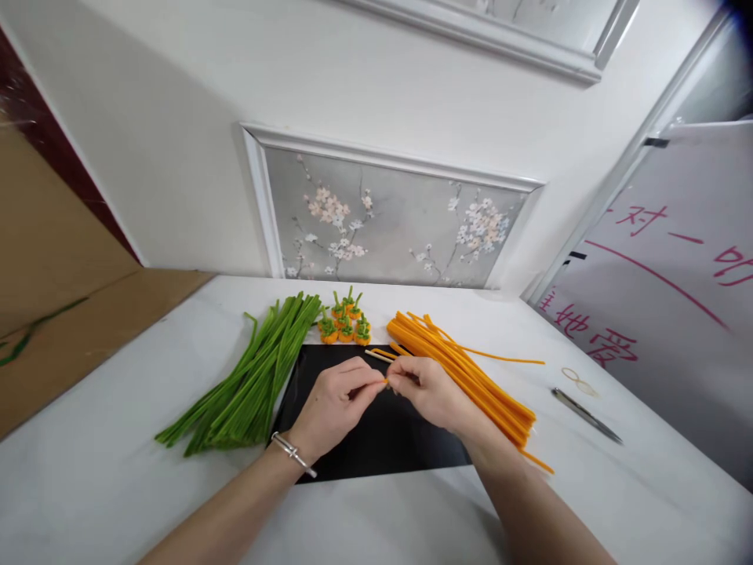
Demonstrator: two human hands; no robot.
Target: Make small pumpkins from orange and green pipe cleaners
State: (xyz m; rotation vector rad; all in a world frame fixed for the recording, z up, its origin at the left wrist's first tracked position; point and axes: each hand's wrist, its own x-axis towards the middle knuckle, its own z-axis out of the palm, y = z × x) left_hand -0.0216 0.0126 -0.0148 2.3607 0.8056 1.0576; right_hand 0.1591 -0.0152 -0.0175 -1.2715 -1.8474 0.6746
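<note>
Over a black mat (382,439), my left hand (338,400) and my right hand (427,388) meet fingertip to fingertip. Both pinch a small piece of orange pipe cleaner (387,381); most of it is hidden by the fingers. Just beyond my hands lies a thin pale stick (376,356), with a bent orange stem beside it. Left of the mat spreads a bundle of green pipe cleaners (252,384). A bundle of orange pipe cleaners (464,369) lies to the right, partly behind my right forearm. Several small orange pumpkin shapes with green tops (346,326) stand behind the mat.
On the right of the white table (588,502) lie a slim metallic tool (587,414), perhaps tweezers, and thin looped bands (580,381). A wall with a framed floral panel (400,220) rises at the back. Cardboard (76,345) borders the left; a board with red writing (664,298) stands right.
</note>
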